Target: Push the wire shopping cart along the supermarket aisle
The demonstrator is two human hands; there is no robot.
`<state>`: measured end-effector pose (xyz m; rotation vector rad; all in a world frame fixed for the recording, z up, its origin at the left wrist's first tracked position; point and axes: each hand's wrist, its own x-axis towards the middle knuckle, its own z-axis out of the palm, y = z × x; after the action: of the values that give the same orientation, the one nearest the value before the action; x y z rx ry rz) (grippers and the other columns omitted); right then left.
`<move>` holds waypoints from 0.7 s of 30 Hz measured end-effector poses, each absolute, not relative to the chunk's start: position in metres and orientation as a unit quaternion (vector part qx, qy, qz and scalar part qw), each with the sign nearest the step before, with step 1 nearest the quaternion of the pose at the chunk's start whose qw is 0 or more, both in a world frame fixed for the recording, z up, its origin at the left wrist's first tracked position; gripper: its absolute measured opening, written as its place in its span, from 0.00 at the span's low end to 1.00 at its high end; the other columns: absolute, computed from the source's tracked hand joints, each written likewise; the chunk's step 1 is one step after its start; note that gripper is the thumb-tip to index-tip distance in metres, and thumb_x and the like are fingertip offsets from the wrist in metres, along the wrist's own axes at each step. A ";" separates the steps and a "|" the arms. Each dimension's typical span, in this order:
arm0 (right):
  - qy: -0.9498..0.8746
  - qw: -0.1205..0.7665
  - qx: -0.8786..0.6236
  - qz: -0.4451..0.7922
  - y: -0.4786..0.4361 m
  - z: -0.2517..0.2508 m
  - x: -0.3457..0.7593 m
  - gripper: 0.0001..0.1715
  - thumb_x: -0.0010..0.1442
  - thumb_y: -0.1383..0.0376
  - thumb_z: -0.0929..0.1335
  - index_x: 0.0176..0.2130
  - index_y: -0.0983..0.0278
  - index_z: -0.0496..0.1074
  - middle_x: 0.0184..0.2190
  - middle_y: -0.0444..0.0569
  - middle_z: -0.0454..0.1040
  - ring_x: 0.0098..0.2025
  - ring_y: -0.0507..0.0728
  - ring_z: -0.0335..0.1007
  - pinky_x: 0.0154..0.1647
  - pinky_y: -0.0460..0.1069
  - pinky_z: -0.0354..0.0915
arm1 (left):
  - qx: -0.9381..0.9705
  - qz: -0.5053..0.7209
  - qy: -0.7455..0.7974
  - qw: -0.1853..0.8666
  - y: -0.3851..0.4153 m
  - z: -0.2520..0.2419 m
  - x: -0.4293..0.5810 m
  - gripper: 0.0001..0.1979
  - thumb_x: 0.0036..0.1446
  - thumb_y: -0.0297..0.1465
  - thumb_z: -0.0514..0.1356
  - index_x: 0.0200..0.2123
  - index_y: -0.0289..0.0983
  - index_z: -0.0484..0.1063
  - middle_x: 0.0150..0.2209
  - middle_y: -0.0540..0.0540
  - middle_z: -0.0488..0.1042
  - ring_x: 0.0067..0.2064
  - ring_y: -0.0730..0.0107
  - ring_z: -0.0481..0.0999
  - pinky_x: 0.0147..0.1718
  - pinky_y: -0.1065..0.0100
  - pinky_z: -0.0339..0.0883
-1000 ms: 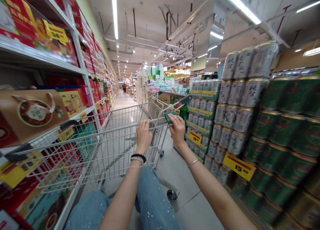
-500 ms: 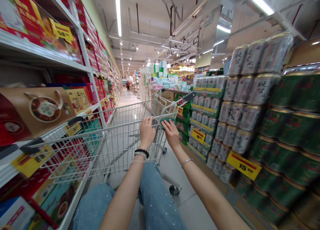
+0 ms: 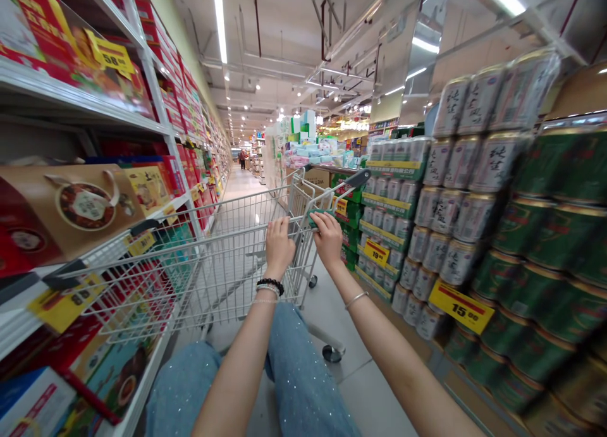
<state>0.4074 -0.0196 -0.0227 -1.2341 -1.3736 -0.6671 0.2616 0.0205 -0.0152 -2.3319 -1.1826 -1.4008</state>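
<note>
A wire shopping cart [image 3: 227, 250] stands sideways in front of my knees, its basket reaching left toward the shelf. My left hand [image 3: 279, 246] has its fingers bent over the cart's top rail. Close to its right, my right hand [image 3: 328, 240] curls its fingers over a small green object [image 3: 313, 218] at the cart's edge. Most of that object is hidden under the fingers, so its kind cannot be made out. The cart's handle with a dark grey end [image 3: 359, 178] rises just beyond my right hand. The visible basket wires show floor and shelf behind them.
Shelves on the left hold gift boxes [image 3: 71, 212] with yellow price tags. Stacked silver cans [image 3: 448, 209] and green cans [image 3: 531, 253] line the right side. A cart wheel [image 3: 332, 353] rests on the tiled floor. Far down the aisle stands a person [image 3: 243, 159].
My right hand's fingers have curled further over the green object, which shows less now. The left hand stays on the cart rail. The view has shifted slightly.
</note>
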 end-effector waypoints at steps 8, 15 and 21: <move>-0.605 0.561 -0.504 -0.256 -0.010 -0.060 0.392 0.33 0.52 0.79 0.58 0.52 0.61 0.74 0.51 0.50 0.76 0.59 0.58 0.63 0.63 0.57 0.58 | -0.783 -0.468 -0.400 0.090 0.018 -0.015 0.261 0.30 0.47 0.18 0.51 0.56 0.33 0.65 0.56 0.38 0.70 0.61 0.55 0.65 0.66 0.48 0.53; -0.611 0.521 -0.538 -0.257 -0.017 -0.045 0.392 0.25 0.51 0.78 0.61 0.44 0.62 0.77 0.45 0.51 0.78 0.51 0.60 0.66 0.56 0.56 0.61 | -0.789 -0.453 -0.408 0.080 0.015 -0.012 0.261 0.30 0.48 0.18 0.50 0.57 0.31 0.65 0.56 0.37 0.70 0.62 0.56 0.65 0.68 0.51 0.50; -0.562 0.529 -0.557 -0.306 -0.014 -0.043 0.386 0.26 0.55 0.77 0.61 0.49 0.63 0.75 0.48 0.52 0.76 0.52 0.60 0.64 0.55 0.54 0.58 | -0.791 -0.453 -0.402 0.090 0.017 -0.014 0.260 0.30 0.48 0.18 0.50 0.57 0.34 0.64 0.57 0.38 0.70 0.62 0.57 0.64 0.67 0.48 0.51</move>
<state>0.3859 -0.0142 -0.0429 -1.3299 -1.3427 -0.7313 0.2602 0.0171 -0.0142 -2.3512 -1.1955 -1.3476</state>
